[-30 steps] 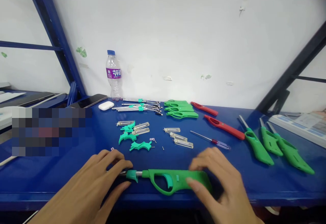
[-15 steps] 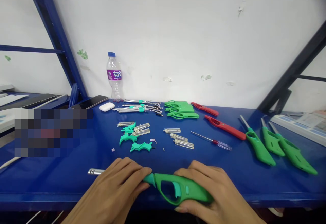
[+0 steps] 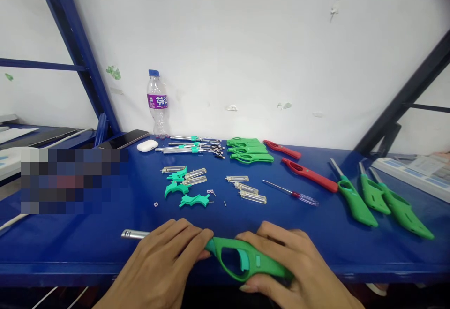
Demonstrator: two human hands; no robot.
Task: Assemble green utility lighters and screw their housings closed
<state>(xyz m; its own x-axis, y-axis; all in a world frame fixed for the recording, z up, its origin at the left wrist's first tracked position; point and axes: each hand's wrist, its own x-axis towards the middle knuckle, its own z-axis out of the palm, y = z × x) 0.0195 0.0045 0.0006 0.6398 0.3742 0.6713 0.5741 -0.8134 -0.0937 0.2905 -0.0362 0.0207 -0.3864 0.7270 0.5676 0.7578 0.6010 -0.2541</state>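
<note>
Level above the table's front edge, a green long-nosed lighter (image 3: 269,264) is held between both hands, its metal nozzle (image 3: 135,234) pointing left. My left hand (image 3: 165,257) is closed around the nozzle's base and the teal collar (image 3: 210,245), hiding part of them. My right hand (image 3: 293,262) grips the green handle, thumb below and fingers on top. A teal trigger (image 3: 243,260) shows inside the handle's loop. Beyond the hands lie loose teal triggers (image 3: 194,200), clear fuel tanks (image 3: 253,197) and a tiny screw (image 3: 225,203).
A screwdriver (image 3: 291,192) lies right of the tanks. Nozzle rods with wires (image 3: 190,149), green shells (image 3: 250,157) and red shells (image 3: 309,175) line the back. Green lighters (image 3: 358,203) rest at right, near a power strip (image 3: 415,177). A bottle (image 3: 158,105) stands by the wall.
My left hand has shifted slightly right along the nozzle. The dark gap between the teal collar and the green handle has closed. My right hand keeps its grip.
</note>
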